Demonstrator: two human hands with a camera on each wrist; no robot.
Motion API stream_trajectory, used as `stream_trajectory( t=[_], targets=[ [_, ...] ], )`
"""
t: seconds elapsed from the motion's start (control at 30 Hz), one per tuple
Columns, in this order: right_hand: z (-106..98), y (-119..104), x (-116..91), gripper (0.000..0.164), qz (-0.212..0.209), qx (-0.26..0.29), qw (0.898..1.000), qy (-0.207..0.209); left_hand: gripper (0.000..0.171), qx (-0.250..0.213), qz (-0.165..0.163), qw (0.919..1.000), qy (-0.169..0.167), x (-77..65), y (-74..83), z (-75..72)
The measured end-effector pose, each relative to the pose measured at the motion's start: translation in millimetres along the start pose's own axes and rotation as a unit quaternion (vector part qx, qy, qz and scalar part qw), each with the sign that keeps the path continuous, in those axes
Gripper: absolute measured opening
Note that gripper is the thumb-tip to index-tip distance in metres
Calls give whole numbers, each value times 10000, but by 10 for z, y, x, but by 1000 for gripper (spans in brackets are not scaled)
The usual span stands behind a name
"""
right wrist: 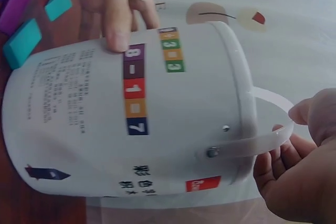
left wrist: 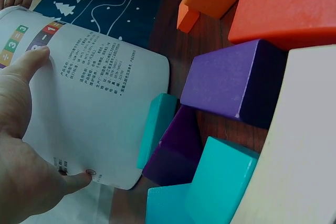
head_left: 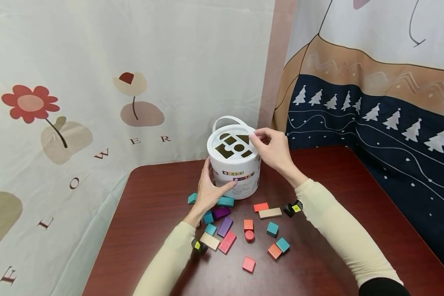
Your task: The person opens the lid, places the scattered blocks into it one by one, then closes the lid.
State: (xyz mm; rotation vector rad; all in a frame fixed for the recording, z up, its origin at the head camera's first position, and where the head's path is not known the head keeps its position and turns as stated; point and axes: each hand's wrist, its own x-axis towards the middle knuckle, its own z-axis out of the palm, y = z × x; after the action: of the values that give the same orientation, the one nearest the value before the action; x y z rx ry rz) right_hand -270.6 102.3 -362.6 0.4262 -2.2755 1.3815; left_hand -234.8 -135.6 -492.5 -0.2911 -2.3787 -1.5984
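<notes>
A white bucket [head_left: 249,185] with a lid [head_left: 211,149] cut with shaped holes stands upright at the back of the table. My left hand [head_left: 210,190] holds it low on its left side, thumb across the printed front in the left wrist view. By the lid's right edge, my right hand [head_left: 274,150] pinches the white strap handle [right wrist: 257,144] between thumb and fingers. The handle arcs over the lid. Close to the left hand lie teal blocks [head_left: 226,201] and a dark purple block [head_left: 220,212] at the bucket's foot.
Loose blocks spread over the dark red table [head_left: 148,197]: a purple block [head_left: 225,226], a pink block [head_left: 227,242], a beige block [head_left: 270,213], a red cylinder [head_left: 249,236] and several others. Printed curtains [head_left: 192,82] hang right behind the table.
</notes>
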Motion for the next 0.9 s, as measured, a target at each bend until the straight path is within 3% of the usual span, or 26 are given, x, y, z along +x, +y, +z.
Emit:
stream_trajectory(
  t=[0.3, 0.5, 0.9],
  targets=[
    [-23, -147, 239, 28, 236, 386, 9958, -800, 119, 46, -109, 9999, -24, 14, -38, 0],
    [12, -205, 329, 35, 738, 876, 9847, -1310, 120, 98, -217, 9997, -31, 9, -36, 4],
    [114, -245, 363, 41, 1435, 2147, 9563, -1368, 121, 138, -185, 9997, -31, 16, -40, 4]
  ],
)
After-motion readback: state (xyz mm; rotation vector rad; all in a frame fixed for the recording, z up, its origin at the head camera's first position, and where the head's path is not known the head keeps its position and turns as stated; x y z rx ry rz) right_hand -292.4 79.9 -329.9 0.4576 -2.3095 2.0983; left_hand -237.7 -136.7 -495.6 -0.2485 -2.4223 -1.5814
